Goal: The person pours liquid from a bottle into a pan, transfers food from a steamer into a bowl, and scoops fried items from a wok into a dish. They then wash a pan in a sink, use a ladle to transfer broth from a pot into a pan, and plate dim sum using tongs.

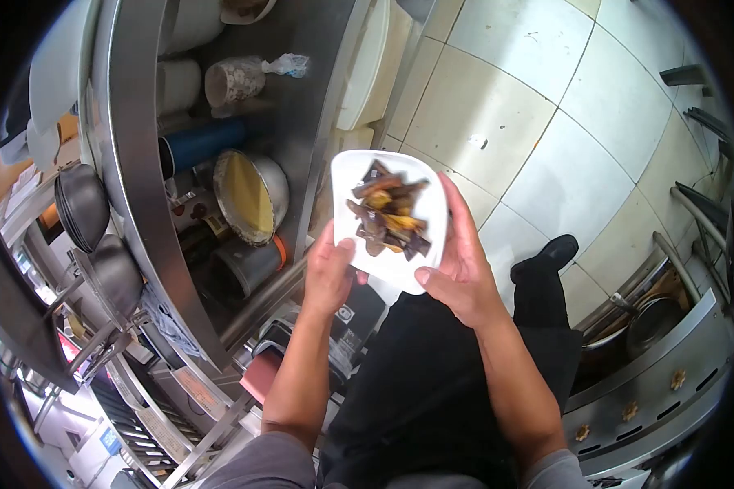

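A white dish (355,167) is held up in front of me, near the middle of the view. Dark brown and yellowish pieces of food (387,212) lie heaped on it. My left hand (331,269) grips the dish's lower left edge, with the thumb on top. Along the right edge, my right hand (458,269) holds it too, thumb over the near corner and fingers beneath. The fingers under the dish are partly hidden.
A metal shelf unit (130,106) at the left holds a bowl (276,186), a blue container (208,145) and a patterned cup (235,83). Ladles (83,204) are at far left. A stove (656,383) with knobs stands lower right, beside the tiled floor (497,98).
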Demonstrator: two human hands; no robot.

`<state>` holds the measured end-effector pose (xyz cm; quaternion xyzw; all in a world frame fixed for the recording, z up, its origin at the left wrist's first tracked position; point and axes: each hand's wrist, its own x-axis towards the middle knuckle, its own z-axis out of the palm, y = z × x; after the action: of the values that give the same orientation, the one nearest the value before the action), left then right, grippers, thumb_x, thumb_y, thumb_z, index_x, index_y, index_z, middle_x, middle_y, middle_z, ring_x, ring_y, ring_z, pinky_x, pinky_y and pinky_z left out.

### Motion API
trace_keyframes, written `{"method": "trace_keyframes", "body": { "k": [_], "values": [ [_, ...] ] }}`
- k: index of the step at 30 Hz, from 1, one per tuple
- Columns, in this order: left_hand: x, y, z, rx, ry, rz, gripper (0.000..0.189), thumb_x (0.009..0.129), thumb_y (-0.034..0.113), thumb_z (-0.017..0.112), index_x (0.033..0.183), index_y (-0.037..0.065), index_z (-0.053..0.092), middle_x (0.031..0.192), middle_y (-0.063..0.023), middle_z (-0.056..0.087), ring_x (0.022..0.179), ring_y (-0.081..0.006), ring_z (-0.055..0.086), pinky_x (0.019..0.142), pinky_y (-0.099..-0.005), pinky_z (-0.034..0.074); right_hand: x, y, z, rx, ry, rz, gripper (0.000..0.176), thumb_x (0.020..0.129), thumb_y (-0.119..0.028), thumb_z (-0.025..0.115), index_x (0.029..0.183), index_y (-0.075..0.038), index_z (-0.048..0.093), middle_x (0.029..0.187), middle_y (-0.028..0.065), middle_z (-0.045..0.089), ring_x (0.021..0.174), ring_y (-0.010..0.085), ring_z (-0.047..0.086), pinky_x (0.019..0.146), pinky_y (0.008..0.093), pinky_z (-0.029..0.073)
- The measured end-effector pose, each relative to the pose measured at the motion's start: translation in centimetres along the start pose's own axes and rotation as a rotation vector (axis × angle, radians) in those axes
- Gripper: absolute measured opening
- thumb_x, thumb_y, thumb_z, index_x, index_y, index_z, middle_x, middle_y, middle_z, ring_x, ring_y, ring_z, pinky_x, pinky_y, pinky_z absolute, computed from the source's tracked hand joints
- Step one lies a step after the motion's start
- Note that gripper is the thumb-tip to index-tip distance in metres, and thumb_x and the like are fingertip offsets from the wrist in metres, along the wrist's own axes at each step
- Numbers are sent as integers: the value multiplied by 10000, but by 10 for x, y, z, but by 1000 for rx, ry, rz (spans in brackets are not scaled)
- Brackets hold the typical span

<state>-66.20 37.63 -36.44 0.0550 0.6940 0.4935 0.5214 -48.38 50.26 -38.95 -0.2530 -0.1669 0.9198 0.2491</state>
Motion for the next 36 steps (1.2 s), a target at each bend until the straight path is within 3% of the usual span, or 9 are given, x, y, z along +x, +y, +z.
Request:
{"method": "trace_keyframes", "body": {
  "k": [5, 8, 9, 11, 15, 17, 23, 29, 36],
  "values": [
    [9, 39, -21, 563, -99, 54, 524, 1029, 318, 626, 1455, 59, 467, 1046, -53, 664, 697, -78, 584, 569, -247, 485, 7, 8, -14, -99, 167, -10, 1033, 627, 136, 404, 1625, -57, 214, 1576, 111, 346, 1505, 224, 302, 1224, 348, 220],
    [48, 60, -89, 754, 664, 415, 468, 963, 312, 732, 1306, 15, 618, 1111, -75, 675, 981, -129, 609, 909, -306, 494, 6, 6, -23, -71, 218, 19, 1028, 618, 108, 405, 1620, -31, 222, 1546, 105, 390, 1486, 220, 333, 1218, 342, 230],
    [59, 82, -96, 439, 844, 534, 798, 908, 343, 797, 1532, 87, 370, 1191, -54, 654, 946, -109, 569, 767, -258, 404, 4, 6, -27, -70, 236, 30, 1025, 618, 103, 404, 1618, -25, 223, 1541, 104, 397, 1483, 221, 338, 1217, 342, 233],
    [82, 117, -145, 410, 1086, 554, 907, 862, 325, 841, 1549, 117, 286, 1259, -82, 635, 1058, -175, 575, 776, -343, 398, 1, 7, -34, -91, 285, 50, 1014, 624, 94, 404, 1616, -13, 223, 1536, 105, 401, 1473, 217, 354, 1212, 344, 248],
    [126, 134, -188, 151, 1018, 580, 879, 813, 343, 878, 1479, 103, 356, 1356, -104, 591, 1220, -242, 557, 927, -435, 438, -6, 6, -45, -23, 312, 55, 1005, 645, 89, 421, 1620, -18, 206, 1529, 102, 409, 1451, 212, 385, 1201, 347, 279],
    [144, 138, -190, 141, 990, 589, 711, 808, 378, 876, 1352, 31, 578, 1331, -103, 619, 1239, -239, 562, 1035, -448, 445, -13, 8, -55, -2, 335, 69, 1007, 649, 86, 427, 1623, -22, 196, 1520, 102, 416, 1443, 213, 394, 1198, 349, 287],
    [169, 150, -169, 81, 1003, 613, 816, 779, 390, 902, 1417, 53, 520, 1392, -113, 571, 1282, -250, 544, 1026, -440, 471, -31, 3, -78, -78, 346, 124, 1036, 630, 41, 477, 1624, -27, 193, 1496, 101, 442, 1421, 217, 421, 1196, 349, 295],
    [210, 163, -223, 11, 708, 679, 580, 828, 318, 854, 1313, 108, 615, 1347, -100, 592, 1252, -252, 552, 949, -471, 530, -38, -4, -90, -98, 365, 142, 1033, 626, 40, 483, 1618, -27, 204, 1471, 103, 467, 1389, 211, 459, 1178, 345, 332],
    [166, 97, -333, 134, 1069, 472, 496, 891, 275, 745, 1322, 70, 609, 1339, -128, 596, 1228, -266, 567, 963, -448, 519, -37, -12, -100, -149, 415, 152, 999, 614, 19, 558, 1570, -69, 283, 1387, 104, 549, 1276, 244, 572, 1092, 386, 471]
  ]
}}
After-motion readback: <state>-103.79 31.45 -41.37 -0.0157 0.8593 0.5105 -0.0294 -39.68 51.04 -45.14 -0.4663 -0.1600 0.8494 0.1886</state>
